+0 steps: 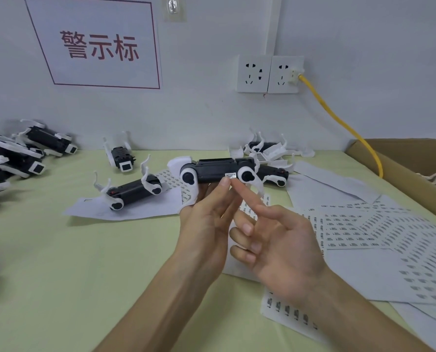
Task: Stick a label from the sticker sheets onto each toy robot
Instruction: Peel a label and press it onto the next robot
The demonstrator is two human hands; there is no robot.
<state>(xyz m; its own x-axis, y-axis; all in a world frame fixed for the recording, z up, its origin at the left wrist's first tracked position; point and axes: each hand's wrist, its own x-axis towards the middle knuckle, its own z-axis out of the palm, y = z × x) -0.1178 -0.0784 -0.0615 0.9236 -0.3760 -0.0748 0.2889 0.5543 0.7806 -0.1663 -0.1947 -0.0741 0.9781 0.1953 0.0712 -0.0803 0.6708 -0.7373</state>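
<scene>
The right hand's [288,250] forefinger was stretched out straight, its tip just under a small silver label [231,175]; whether the two touched could not be told. Its other fingers hung loosely bent and held nothing. Close beside that tip, the left hand's [206,224] fingers reached up against the lower edge of the held toy robot [217,171] and gripped it from beneath, clear of the table. The label sat on the robot's black side, near its right white joint.

Below both hands and out past the right hand's fingers lay sticker sheets [364,232], overlapping on the pale green table [59,262]. Beyond the left fingers, another robot [133,191] lay on a white sheet [125,212], and one more [121,158] further back. A pile of robots [21,158] lay well off to the left. Behind the held robot were more robots [270,153], and far right a cardboard box [402,158] and a yellow cable [339,120].
</scene>
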